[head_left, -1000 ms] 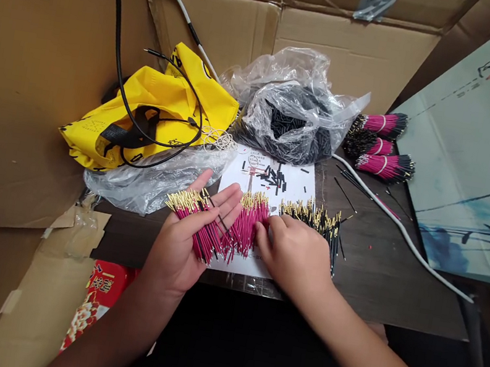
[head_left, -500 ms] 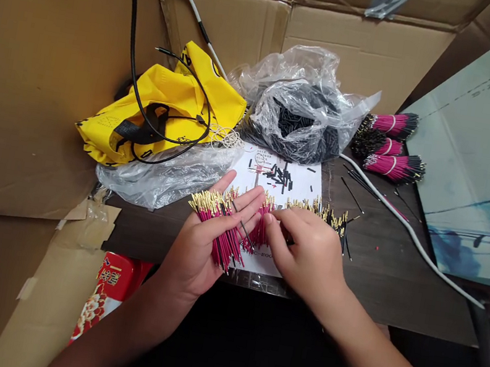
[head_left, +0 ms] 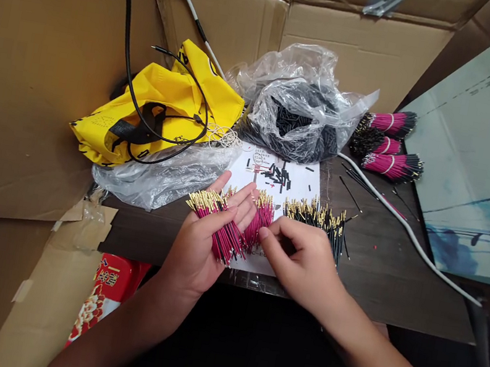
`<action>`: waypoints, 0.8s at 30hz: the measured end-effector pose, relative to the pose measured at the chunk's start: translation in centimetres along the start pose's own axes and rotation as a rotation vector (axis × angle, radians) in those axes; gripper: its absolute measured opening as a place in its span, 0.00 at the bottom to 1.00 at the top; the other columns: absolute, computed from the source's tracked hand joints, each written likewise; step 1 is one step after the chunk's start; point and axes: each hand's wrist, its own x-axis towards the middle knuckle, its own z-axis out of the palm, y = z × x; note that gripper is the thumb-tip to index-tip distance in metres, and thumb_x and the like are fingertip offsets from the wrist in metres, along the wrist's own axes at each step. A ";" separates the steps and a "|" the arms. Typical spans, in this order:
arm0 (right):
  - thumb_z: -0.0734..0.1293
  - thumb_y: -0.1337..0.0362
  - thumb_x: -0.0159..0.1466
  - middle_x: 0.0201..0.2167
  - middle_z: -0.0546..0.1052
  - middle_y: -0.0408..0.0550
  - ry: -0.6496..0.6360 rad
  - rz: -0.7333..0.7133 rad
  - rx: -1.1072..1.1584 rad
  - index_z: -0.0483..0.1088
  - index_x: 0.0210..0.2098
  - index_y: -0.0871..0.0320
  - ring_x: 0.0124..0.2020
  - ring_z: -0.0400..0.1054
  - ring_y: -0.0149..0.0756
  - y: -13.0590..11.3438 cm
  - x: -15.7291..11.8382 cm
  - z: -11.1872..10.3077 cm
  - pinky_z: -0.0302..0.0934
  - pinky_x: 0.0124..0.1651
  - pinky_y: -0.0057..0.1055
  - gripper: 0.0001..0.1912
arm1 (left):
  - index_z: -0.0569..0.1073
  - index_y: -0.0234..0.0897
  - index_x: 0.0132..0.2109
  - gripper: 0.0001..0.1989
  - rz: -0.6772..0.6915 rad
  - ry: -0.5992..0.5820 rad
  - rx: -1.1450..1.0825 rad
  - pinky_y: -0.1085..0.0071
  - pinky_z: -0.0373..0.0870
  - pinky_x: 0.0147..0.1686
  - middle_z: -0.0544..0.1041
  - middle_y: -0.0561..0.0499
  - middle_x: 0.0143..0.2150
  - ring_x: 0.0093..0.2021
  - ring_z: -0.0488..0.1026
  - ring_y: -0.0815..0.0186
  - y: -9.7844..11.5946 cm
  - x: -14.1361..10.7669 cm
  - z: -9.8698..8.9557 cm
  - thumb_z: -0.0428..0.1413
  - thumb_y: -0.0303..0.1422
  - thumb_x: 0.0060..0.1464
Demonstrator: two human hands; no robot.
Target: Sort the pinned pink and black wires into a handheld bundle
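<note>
Pink wires with gold tips were held in the left hand, by the near left part of the white paper. The wires were spread across the palm, which was turned up, and were pressed down by the thumb. The other left fingers were stretched out toward the paper. A few dark wires were mixed in with the pink ones.

The right hand was held over the right side of the paper. Its thumb and first finger were bent close together, next to a pink pile that was laid on the paper. Whether a wire was pinched there could not be told.

Black wires with gold tips were piled across the right edge of the paper, and were partly hidden by the right hand. Small black bits were scattered on the far part of the paper. Behind the paper, a clear bag was filled with lots of black bits. To the far left of the paper, a yellow bag was seen. To the far right of the paper, tied bundles were set on the dark worktop.
</note>
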 end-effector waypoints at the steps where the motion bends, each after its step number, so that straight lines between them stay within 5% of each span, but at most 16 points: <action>1: 0.63 0.61 0.69 0.20 0.67 0.39 0.035 -0.008 -0.061 0.66 0.25 0.58 0.23 0.59 0.26 0.5 -0.4 -0.9 0.52 0.29 0.28 0.16 | 0.47 0.45 0.74 0.41 0.001 0.001 0.003 0.57 0.62 0.68 0.74 0.40 0.62 0.65 0.68 0.57 0.0 0.1 0.0 0.54 0.20 0.60; 3: 0.63 0.60 0.68 0.21 0.68 0.40 0.119 0.027 -0.253 0.66 0.25 0.58 0.24 0.60 0.27 1.9 -1.3 -3.3 0.52 0.30 0.29 0.15 | 0.47 0.45 0.74 0.41 0.003 0.001 0.008 0.56 0.62 0.68 0.74 0.40 0.61 0.64 0.69 0.57 0.1 0.2 0.0 0.54 0.19 0.60; 6: 0.63 0.55 0.67 0.20 0.68 0.41 0.187 0.281 -0.619 0.66 0.26 0.56 0.22 0.57 0.30 4.8 -2.8 -7.2 0.47 0.27 0.31 0.16 | 0.48 0.45 0.74 0.42 -0.016 0.003 0.010 0.55 0.62 0.68 0.74 0.41 0.61 0.62 0.71 0.57 0.1 0.4 0.0 0.53 0.17 0.58; 10: 0.59 0.51 0.67 0.21 0.69 0.46 -0.012 0.562 -0.919 0.63 0.26 0.55 0.23 0.56 0.35 7.9 -4.4 -10.0 0.42 0.27 0.33 0.18 | 0.49 0.43 0.74 0.41 -0.058 0.001 -0.001 0.54 0.62 0.68 0.74 0.40 0.61 0.61 0.72 0.56 0.1 0.5 0.4 0.52 0.16 0.58; 14: 0.58 0.45 0.68 0.23 0.72 0.46 -0.129 0.604 -0.850 0.65 0.28 0.54 0.26 0.62 0.38 8.7 -4.5 -10.0 0.46 0.28 0.33 0.22 | 0.49 0.41 0.73 0.41 -0.069 -0.003 0.001 0.54 0.61 0.68 0.74 0.39 0.61 0.61 0.73 0.56 -0.1 0.5 0.7 0.52 0.15 0.57; 20: 0.63 0.45 0.66 0.29 0.76 0.45 0.187 0.543 -0.727 0.70 0.37 0.53 0.29 0.65 0.37 9.7 -2.6 -9.2 0.51 0.31 0.33 0.18 | 0.45 0.45 0.74 0.44 -0.065 -0.027 0.021 0.52 0.59 0.69 0.69 0.38 0.65 0.64 0.68 0.54 -0.3 0.1 0.4 0.53 0.17 0.58; 24: 0.65 0.47 0.64 0.27 0.76 0.45 0.215 0.583 -0.699 0.70 0.33 0.54 0.27 0.64 0.37 10.8 -1.8 -9.2 0.50 0.30 0.34 0.17 | 0.43 0.47 0.75 0.44 -0.068 -0.045 0.037 0.50 0.58 0.69 0.70 0.39 0.65 0.65 0.67 0.53 -0.4 0.0 0.3 0.54 0.19 0.59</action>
